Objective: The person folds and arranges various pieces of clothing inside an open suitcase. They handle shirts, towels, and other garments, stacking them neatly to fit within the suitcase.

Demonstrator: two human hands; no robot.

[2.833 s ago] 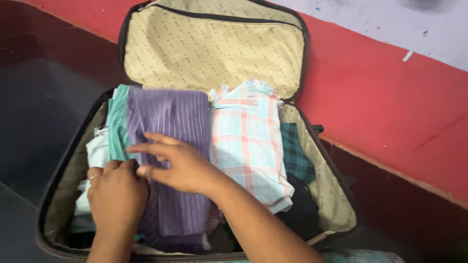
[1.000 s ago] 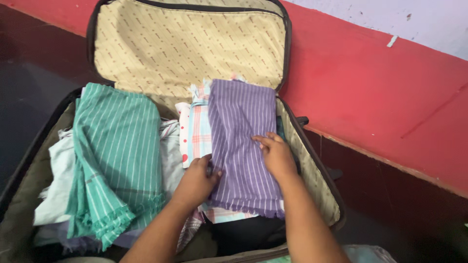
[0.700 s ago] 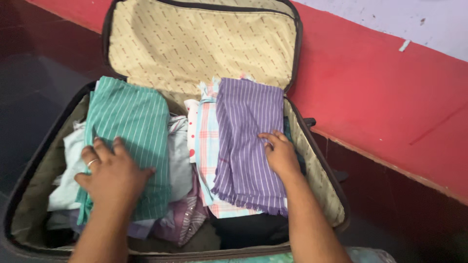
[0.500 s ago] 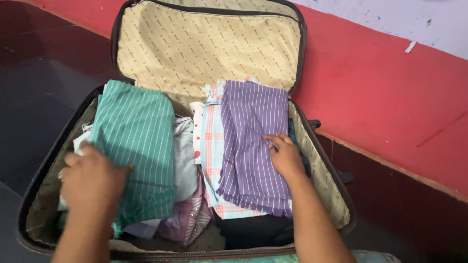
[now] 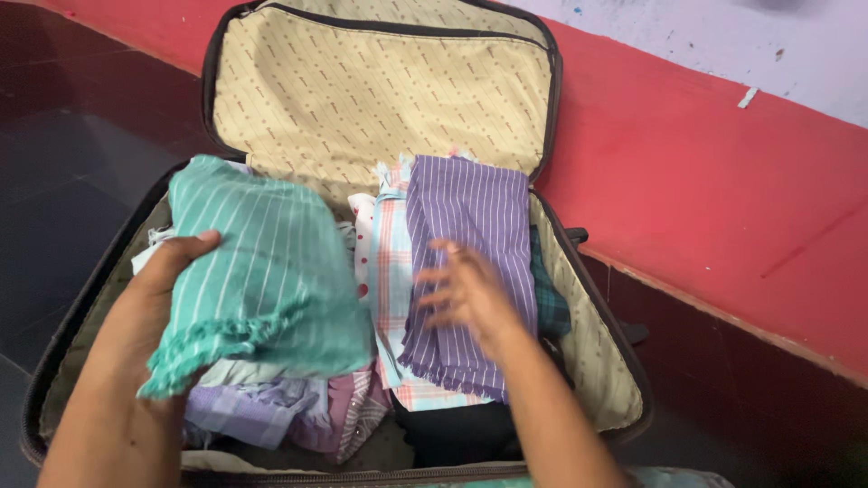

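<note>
green striped cloth (image 5: 258,271) sits lifted at the left side of the open suitcase (image 5: 592,361), the left hand (image 5: 158,298) curled under its near edge, thumb on top, fingers gripping the fold so the fringed hem droops toward the person. right hand (image 5: 466,294) hovers over the purple striped cloth (image 5: 466,262), fingers spread and loose, blurred, holding nothing as far as i can tell. that purple piece lies flat on the right stack, on top of a pink-and-blue checked cloth (image 5: 389,262), with a dark green plaid piece (image 5: 547,303) tucked against the right wall. under the green one, a heap of lilac and pale garments (image 5: 262,407) looks rumpled. my read: the right side looks sorted and stacked, the left side is mid-arrangement, green piece not laid down yet, lid (image 5: 380,90) wide open against the red wall band (image 5: 723,199).
</note>
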